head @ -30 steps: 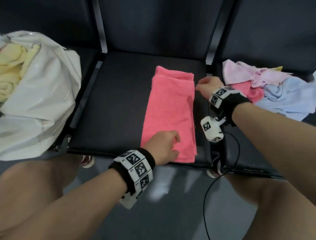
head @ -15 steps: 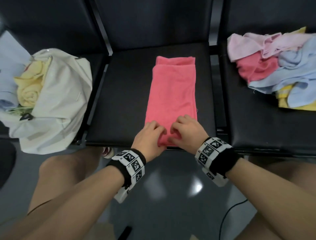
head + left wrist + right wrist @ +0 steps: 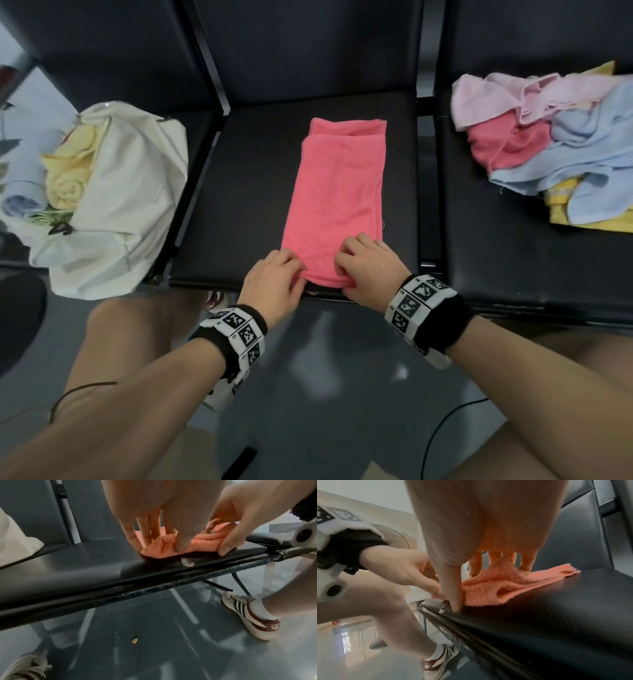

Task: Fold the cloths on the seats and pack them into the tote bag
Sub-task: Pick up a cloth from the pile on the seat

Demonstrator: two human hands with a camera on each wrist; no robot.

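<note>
A pink cloth [image 3: 337, 192], folded into a long strip, lies lengthwise on the middle black seat [image 3: 239, 205]. My left hand [image 3: 298, 275] pinches the near left corner of the pink cloth [image 3: 159, 547], thumb under the edge and fingers on top. My right hand [image 3: 345, 272] pinches the near right corner of the pink cloth [image 3: 494, 588] the same way, and the near end is bunched up slightly. The white tote bag [image 3: 130, 212] sits on the left seat with rolled yellow and blue cloths [image 3: 65, 185] inside.
A loose pile of pink, blue and yellow cloths [image 3: 555, 144] lies on the right seat [image 3: 513, 260]. Seat backs rise behind. The seat's metal front rail [image 3: 154, 588] runs just below my hands. My knees and shoes [image 3: 248, 615] are on the grey floor.
My right hand came from the cloth's far right edge down to the near end beside my left hand. Both hands now pinch the near end and have lifted it slightly.
</note>
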